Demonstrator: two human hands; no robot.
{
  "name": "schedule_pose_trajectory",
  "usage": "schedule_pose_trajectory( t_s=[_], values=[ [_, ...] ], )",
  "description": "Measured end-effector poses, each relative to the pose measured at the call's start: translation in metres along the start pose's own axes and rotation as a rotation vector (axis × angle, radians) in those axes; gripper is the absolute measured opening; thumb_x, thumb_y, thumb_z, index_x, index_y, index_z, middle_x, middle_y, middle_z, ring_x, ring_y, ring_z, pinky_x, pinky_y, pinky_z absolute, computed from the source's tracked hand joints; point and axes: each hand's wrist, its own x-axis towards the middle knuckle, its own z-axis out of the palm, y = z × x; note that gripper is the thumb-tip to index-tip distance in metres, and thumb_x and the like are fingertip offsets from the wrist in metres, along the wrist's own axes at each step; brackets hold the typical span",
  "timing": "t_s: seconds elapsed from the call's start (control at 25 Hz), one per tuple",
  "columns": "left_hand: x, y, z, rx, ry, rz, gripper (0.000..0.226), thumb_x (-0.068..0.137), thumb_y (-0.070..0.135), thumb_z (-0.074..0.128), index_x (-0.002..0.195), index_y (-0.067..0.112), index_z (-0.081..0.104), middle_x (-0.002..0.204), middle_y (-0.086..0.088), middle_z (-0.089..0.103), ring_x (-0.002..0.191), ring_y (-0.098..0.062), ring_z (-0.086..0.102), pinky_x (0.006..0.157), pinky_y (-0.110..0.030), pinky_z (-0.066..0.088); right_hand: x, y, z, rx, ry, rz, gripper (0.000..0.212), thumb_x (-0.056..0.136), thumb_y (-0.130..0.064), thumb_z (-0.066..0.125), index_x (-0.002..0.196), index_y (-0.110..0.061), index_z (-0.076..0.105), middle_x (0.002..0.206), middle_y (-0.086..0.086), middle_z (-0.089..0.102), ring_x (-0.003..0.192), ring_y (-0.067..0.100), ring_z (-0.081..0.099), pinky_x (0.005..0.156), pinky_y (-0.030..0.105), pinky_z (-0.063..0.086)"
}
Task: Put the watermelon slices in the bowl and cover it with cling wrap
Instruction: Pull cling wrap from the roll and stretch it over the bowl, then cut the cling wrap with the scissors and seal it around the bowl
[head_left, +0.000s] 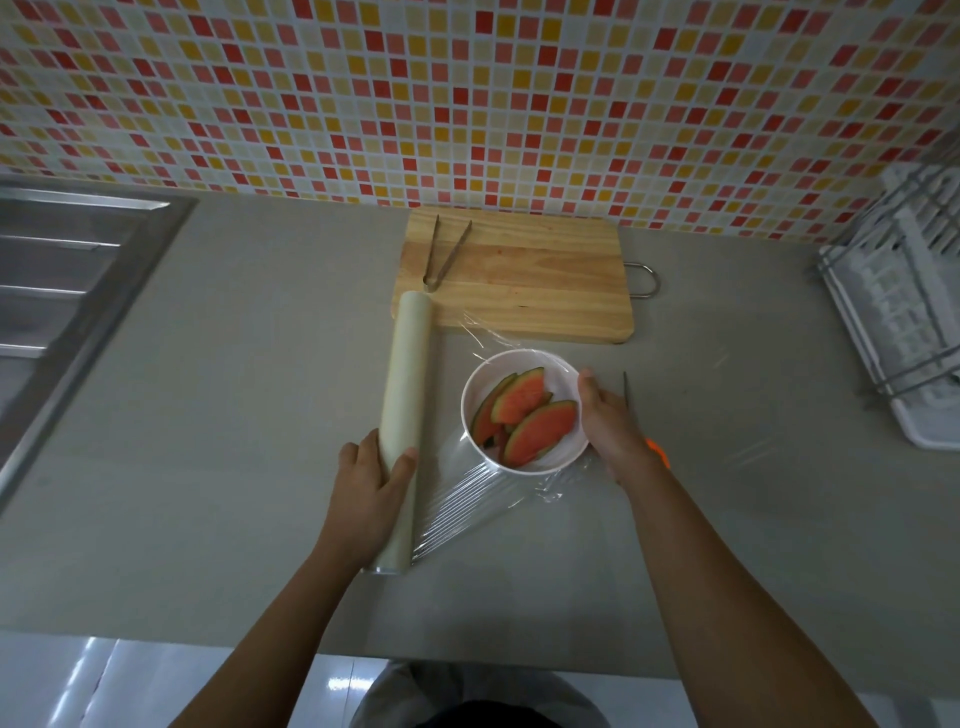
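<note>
A white bowl (563, 371) stands on the grey counter with several watermelon slices (537, 428) inside. Clear cling wrap (467, 493) stretches from a long cream roll (408, 384) over the bowl, wrinkled at the near side. My left hand (371, 475) grips the roll near its lower end, to the left of the bowl. My right hand (610, 428) presses against the bowl's right side over the film.
A wooden cutting board (530, 280) with metal tongs (441, 254) lies behind the bowl by the tiled wall. A knife (631, 400) with an orange handle lies right of my right hand. A steel sink (67, 291) is at the left, a white dish rack (904, 312) at the right.
</note>
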Motion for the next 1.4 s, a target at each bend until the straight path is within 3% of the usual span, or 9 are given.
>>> schedule_pose_trajectory(
  t_s=[0.2, 0.48, 0.6, 0.68, 0.8, 0.92, 1.2, 1.4],
  values=[
    [0.001, -0.002, 0.004, 0.003, 0.014, 0.028, 0.046, 0.093, 0.036, 0.050, 0.133, 0.014, 0.044, 0.099, -0.001, 0.041, 0.097, -0.021, 0.045, 0.079, -0.027, 0.031, 0.000, 0.000, 0.001, -0.082, 0.019, -0.016, 0.064, 0.091, -0.059, 0.024, 0.120, -0.014, 0.059, 0.126, 0.014, 0.058, 0.111, 0.026, 0.052, 0.084, 0.029, 0.034],
    [0.006, -0.005, 0.005, -0.010, 0.017, 0.041, 0.044, 0.093, 0.035, 0.050, 0.132, 0.016, 0.045, 0.099, -0.001, 0.042, 0.090, -0.016, 0.041, 0.078, -0.027, 0.030, -0.002, -0.002, 0.003, -0.127, 0.055, -0.038, 0.067, 0.092, -0.058, 0.021, 0.106, -0.008, 0.063, 0.107, 0.016, 0.063, 0.082, 0.021, 0.047, 0.075, 0.030, 0.032],
    [0.006, -0.006, 0.005, -0.018, 0.005, 0.039, 0.044, 0.092, 0.037, 0.050, 0.132, 0.017, 0.045, 0.100, -0.001, 0.042, 0.091, -0.015, 0.042, 0.080, -0.028, 0.031, -0.007, -0.005, 0.001, -0.032, 0.120, -0.004, 0.073, 0.092, -0.060, 0.014, 0.104, -0.006, 0.063, 0.100, 0.013, 0.062, 0.090, 0.025, 0.053, 0.077, 0.030, 0.033],
    [0.006, -0.005, 0.005, -0.024, 0.007, 0.043, 0.043, 0.092, 0.036, 0.050, 0.131, 0.016, 0.046, 0.098, -0.001, 0.042, 0.092, -0.015, 0.041, 0.081, -0.027, 0.030, -0.010, -0.004, -0.006, -0.038, 0.265, -0.082, 0.064, 0.097, -0.047, 0.020, 0.101, -0.003, 0.065, 0.106, 0.017, 0.066, 0.101, 0.033, 0.058, 0.080, 0.033, 0.038],
    [0.007, -0.004, 0.005, -0.031, 0.002, 0.040, 0.041, 0.093, 0.035, 0.050, 0.129, 0.015, 0.048, 0.095, 0.000, 0.041, 0.096, -0.021, 0.044, 0.080, -0.028, 0.030, -0.018, 0.014, -0.022, -0.362, 0.445, -0.135, 0.029, 0.091, -0.017, 0.044, 0.108, 0.000, 0.061, 0.112, 0.025, 0.060, 0.106, 0.039, 0.054, 0.083, 0.039, 0.041],
    [0.006, -0.004, 0.005, -0.028, -0.001, 0.048, 0.040, 0.093, 0.034, 0.051, 0.127, 0.013, 0.049, 0.096, -0.002, 0.041, 0.102, -0.028, 0.047, 0.082, -0.031, 0.032, -0.033, 0.035, -0.028, -0.652, 0.469, 0.027, 0.035, 0.086, -0.018, 0.052, 0.116, 0.000, 0.049, 0.120, 0.025, 0.049, 0.112, 0.040, 0.046, 0.087, 0.042, 0.041],
    [0.005, -0.006, 0.007, -0.042, 0.023, 0.052, 0.033, 0.093, 0.032, 0.050, 0.120, 0.013, 0.052, 0.093, -0.003, 0.043, 0.097, -0.022, 0.042, 0.081, -0.031, 0.030, -0.035, 0.044, -0.025, -0.664, 0.445, 0.026, 0.031, 0.097, -0.021, 0.038, 0.114, 0.003, 0.047, 0.118, 0.029, 0.052, 0.109, 0.041, 0.052, 0.088, 0.042, 0.040],
    [0.005, -0.007, 0.009, -0.013, 0.039, 0.034, 0.031, 0.093, 0.034, 0.049, 0.115, 0.012, 0.054, 0.095, -0.007, 0.045, 0.093, -0.022, 0.042, 0.080, -0.030, 0.030, -0.052, 0.038, -0.027, -0.296, 0.391, -0.231, 0.033, 0.096, -0.014, 0.039, 0.126, -0.002, 0.047, 0.108, 0.029, 0.055, 0.100, 0.042, 0.052, 0.081, 0.038, 0.037]
  ],
)
